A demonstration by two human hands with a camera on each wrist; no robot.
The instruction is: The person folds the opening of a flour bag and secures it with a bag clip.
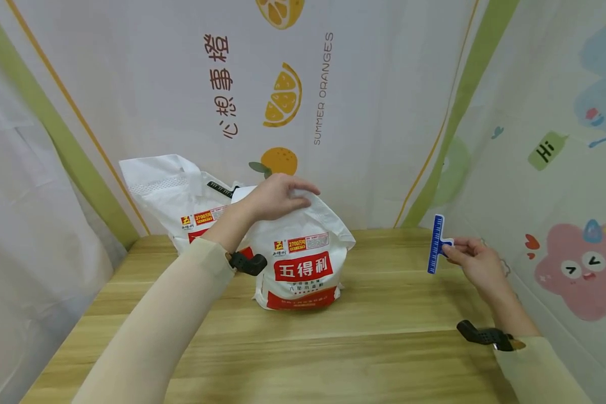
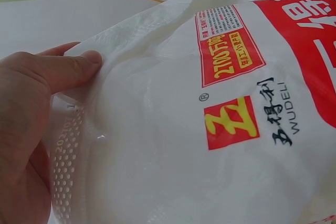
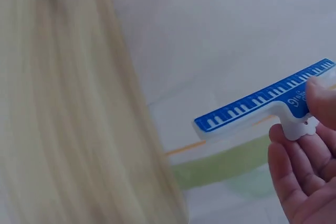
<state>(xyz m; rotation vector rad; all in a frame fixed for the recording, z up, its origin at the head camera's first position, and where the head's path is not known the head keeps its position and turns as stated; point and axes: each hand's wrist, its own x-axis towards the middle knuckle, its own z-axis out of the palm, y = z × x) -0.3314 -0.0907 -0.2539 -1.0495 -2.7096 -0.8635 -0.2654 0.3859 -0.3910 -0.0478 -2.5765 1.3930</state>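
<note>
A white flour bag (image 1: pixel 303 241) with red print stands upright on the table. My left hand (image 1: pixel 278 197) grips its folded top edge; in the left wrist view the thumb (image 2: pixel 79 69) presses on the plastic near a strip of small dots. To the right, my right hand (image 1: pixel 477 264) holds a blue and white sealing clip (image 1: pixel 436 244) in the air, apart from the bag. The right wrist view shows the clip (image 3: pixel 262 98) with a piano-key pattern, pinched by its handle between thumb and fingers.
Behind and left of the front bag stands a second white flour bag (image 1: pixel 166 185), with a black clip (image 1: pixel 220 189) at its top. The wooden table (image 1: pixel 373 359) meets a printed curtain (image 1: pixel 373 112) at the back and a patterned curtain (image 1: pixel 545 191) on the right.
</note>
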